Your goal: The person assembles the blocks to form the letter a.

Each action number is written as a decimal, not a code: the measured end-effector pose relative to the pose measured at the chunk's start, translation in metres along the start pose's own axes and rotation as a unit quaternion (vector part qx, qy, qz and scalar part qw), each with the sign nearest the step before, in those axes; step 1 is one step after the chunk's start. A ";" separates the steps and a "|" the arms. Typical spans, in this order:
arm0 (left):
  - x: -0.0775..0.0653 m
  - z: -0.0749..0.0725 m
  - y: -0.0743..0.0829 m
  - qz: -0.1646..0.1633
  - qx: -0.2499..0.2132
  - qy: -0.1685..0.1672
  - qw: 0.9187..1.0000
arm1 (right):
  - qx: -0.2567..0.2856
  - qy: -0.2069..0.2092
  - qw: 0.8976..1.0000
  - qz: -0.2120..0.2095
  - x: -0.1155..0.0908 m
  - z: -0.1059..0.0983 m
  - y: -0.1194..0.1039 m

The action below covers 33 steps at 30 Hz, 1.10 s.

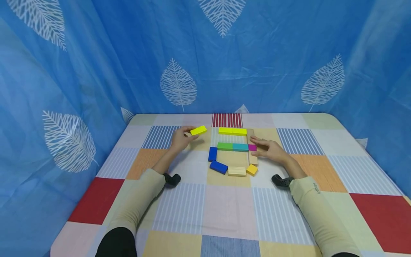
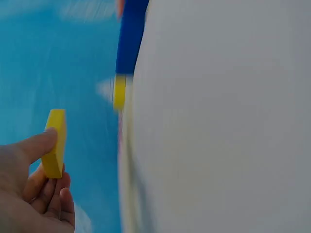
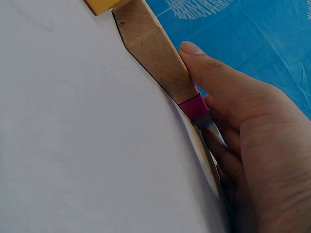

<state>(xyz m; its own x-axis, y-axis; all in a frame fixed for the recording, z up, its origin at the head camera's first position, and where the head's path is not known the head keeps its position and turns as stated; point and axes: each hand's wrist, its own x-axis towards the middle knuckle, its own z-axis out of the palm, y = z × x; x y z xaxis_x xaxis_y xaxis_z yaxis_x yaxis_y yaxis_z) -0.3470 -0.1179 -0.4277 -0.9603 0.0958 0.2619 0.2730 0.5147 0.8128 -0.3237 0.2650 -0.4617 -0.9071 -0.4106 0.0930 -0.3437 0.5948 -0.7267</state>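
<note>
My left hand (image 1: 181,139) pinches a bright yellow block (image 1: 198,130) between thumb and fingers, raised above the cloth at the left of a block outline. In the left wrist view the thumb presses one side of that yellow block (image 2: 58,121). My right hand (image 1: 269,150) rests its extended fingers along the outline's right side. Its thumb tip touches a plain wooden block (image 3: 158,53), close to a small magenta block (image 3: 194,107). Two yellow blocks (image 1: 232,131) lie end to end at the back; a green block (image 1: 225,146) and a teal block (image 1: 240,147) form the middle row.
Two blue blocks (image 1: 219,167) stand at the outline's left and front left. A pale wooden block (image 1: 237,171) and an orange-yellow block (image 1: 252,170) lie along the front. The patchwork tablecloth (image 1: 231,203) spreads around them, with a blue leaf-patterned curtain (image 1: 263,64) behind.
</note>
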 end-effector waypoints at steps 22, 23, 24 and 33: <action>-0.135 0.100 0.102 0.105 0.015 -0.264 0.959 | -0.005 0.009 1.000 -0.013 0.001 0.000 0.000; -0.137 0.102 0.103 0.112 0.021 -0.271 0.956 | -0.005 0.009 1.000 -0.013 0.001 0.000 0.000; -0.139 0.105 0.103 0.122 0.030 -0.275 0.953 | -0.006 0.008 1.000 -0.012 0.001 0.000 0.000; -0.150 0.117 0.104 0.175 0.103 -0.271 0.941 | -0.007 0.013 1.000 0.002 0.000 0.001 0.001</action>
<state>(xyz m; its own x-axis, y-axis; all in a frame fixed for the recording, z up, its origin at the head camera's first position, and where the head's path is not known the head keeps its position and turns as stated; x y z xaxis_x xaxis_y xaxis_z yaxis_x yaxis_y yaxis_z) -0.1815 0.0212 -0.4433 -0.7174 0.6813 0.1456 0.6141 0.5196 0.5941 -0.3241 0.2646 -0.4634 -0.9142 -0.3903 0.1089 -0.3441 0.6057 -0.7174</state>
